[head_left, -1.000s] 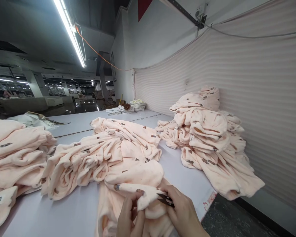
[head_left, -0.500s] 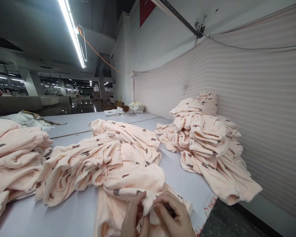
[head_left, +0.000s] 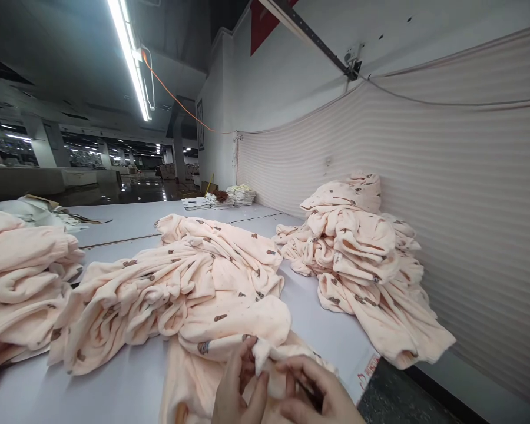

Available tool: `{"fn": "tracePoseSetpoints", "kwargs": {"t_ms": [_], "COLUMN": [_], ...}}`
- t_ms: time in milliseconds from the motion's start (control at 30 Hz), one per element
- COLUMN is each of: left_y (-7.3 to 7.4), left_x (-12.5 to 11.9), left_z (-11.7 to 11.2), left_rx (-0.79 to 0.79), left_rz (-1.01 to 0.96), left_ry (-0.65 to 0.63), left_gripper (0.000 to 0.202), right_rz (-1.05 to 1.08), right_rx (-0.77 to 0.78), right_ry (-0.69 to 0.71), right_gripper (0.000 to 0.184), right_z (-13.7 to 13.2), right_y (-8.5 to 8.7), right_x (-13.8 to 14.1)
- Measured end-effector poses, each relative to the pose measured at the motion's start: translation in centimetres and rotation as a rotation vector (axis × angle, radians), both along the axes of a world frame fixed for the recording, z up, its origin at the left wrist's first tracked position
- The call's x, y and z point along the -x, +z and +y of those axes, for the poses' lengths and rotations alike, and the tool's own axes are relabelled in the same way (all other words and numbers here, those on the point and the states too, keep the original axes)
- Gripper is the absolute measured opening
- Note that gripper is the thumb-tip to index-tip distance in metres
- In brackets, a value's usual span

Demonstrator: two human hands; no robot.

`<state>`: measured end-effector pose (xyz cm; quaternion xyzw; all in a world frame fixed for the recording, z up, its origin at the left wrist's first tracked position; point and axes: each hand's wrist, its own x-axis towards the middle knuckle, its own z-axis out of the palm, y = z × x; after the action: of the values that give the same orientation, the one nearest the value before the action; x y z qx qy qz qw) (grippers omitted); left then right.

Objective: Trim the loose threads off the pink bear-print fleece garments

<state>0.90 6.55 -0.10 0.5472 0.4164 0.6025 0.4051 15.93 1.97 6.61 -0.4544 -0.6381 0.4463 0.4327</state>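
A pale peach plush garment [head_left: 242, 321] with small brown printed figures lies bunched at the table's near edge. My left hand [head_left: 238, 383] pinches a pointed bit of its edge between thumb and fingers. Close beside it on the right, my right hand [head_left: 318, 391] has its fingers curled over the same cloth. Something dark shows in the hollow of that hand; whether it is a small tool or shadow I cannot make out. More of the same crumpled cloth [head_left: 128, 294] spreads across the table just beyond my hands.
Heaps of matching garments lie at left [head_left: 24, 282] and at right [head_left: 366, 235], the right heap against a striped cloth hanging [head_left: 446, 188]. Folded white stacks [head_left: 241, 194] sit at the far edge of the table [head_left: 110, 383]. Dark floor [head_left: 401, 391] shows at lower right.
My right hand has moved slightly right, away from the left hand, and its fingers have loosened from the pinched tip. My left hand keeps its pinch. The view has shifted a little.
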Motion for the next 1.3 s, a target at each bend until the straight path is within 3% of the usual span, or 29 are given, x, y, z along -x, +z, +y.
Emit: {"fn": "tracePoseSetpoints", "kwargs": {"t_ms": [133,233,333,500,600,667,767,867,933,1000,1167,1233,1300], "left_y": [-0.7,-0.7,-0.6,-0.7,-0.9,-1.2,-1.5,-1.6,-1.7,-1.7,-1.8,-1.8,-1.9], "left_x": [-0.2,-0.7,-1.2,-1.5,-1.3,-1.3,-1.4,-1.5,-1.5,-1.5,-1.2,-1.1,-1.0], "left_z": [0.0,-0.2,-0.4,-0.4,-0.3,-0.1,-0.1,0.0,0.0,0.1,0.3,0.4,0.4], "left_rx": [-0.085,-0.137,-0.16,-0.157,-0.142,-0.135,-0.119,-0.147,-0.186,-0.235,-0.237,-0.186,-0.173], "left_rz": [0.089,0.128,0.162,0.151,0.123,0.1,0.092,0.118,0.149,0.178,0.204,0.178,0.135], "left_ry": [0.007,0.064,0.11,0.07,0.031,0.019,0.018,0.049,0.056,0.063,0.059,0.023,0.006], "left_gripper": [0.043,0.041,0.036,0.037,0.038,0.038,0.036,0.035,0.035,0.038,0.04,0.04,0.041], "right_rz": [-0.318,-0.515,-0.363,0.168,0.133,0.041,-0.135,-0.315,-0.329,-0.2,0.284,0.265,0.17], "right_rx": [-0.345,-0.439,-0.331,0.081,0.243,0.213,-0.057,-0.239,-0.215,-0.097,0.264,0.265,0.168], "right_ry": [-0.258,-0.384,-0.345,-0.103,0.117,0.098,-0.18,-0.335,-0.352,-0.298,0.038,0.017,-0.108], "right_gripper": [0.006,0.017,0.012,0.037,0.04,0.034,0.017,0.009,0.011,0.015,0.024,0.029,0.03], "right_z": [1.8,2.4,2.5,1.2,0.0,-0.3,0.6,2.0,2.8,3.2,1.9,1.1,0.5], "right_y": [0.2,-0.6,-0.9,0.3,0.5,0.2,-0.2,-0.5,-0.8,-1.2,-1.7,-1.4,-0.9], "right_x": [2.2,3.1,2.8,1.0,0.4,0.4,1.0,1.9,2.4,2.3,0.7,0.2,-0.2]}}
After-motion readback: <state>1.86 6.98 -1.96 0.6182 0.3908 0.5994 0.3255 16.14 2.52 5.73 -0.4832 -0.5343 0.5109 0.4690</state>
